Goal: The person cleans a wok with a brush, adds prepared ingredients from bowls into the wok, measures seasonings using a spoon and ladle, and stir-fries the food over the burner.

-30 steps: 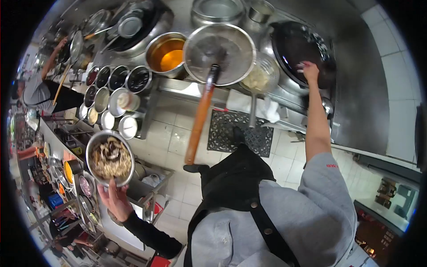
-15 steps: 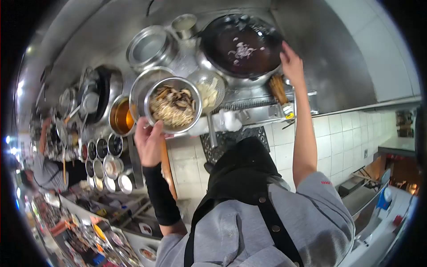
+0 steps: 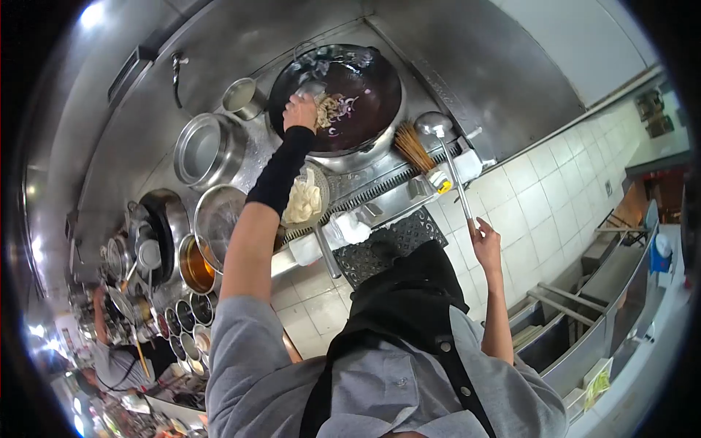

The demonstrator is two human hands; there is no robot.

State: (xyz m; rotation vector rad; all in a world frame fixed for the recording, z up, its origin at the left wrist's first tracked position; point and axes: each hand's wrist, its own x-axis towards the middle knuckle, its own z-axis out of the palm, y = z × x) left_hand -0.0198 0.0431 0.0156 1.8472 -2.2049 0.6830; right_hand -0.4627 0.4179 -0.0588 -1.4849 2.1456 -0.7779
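Now the left hand (image 3: 300, 112) hangs over the near-left rim of the wok (image 3: 337, 95), fingers curled around a tipped metal bowl (image 3: 310, 89) whose noodles and mushrooms (image 3: 328, 108) lie in the wok just right of the fingers. Further right, the ladle (image 3: 449, 157) runs from its cup beside the wok down to the right hand (image 3: 485, 244), fingers pinching the handle's end. Half a second ago that bowl sat level, short of the wok, while the right hand gripped the wok's rim.

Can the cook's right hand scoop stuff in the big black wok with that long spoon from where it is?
Probably yes. The right hand holds the ladle by its handle end, and the bowl lies beside the wok, with nothing between. The left hand is over the wok's other side.
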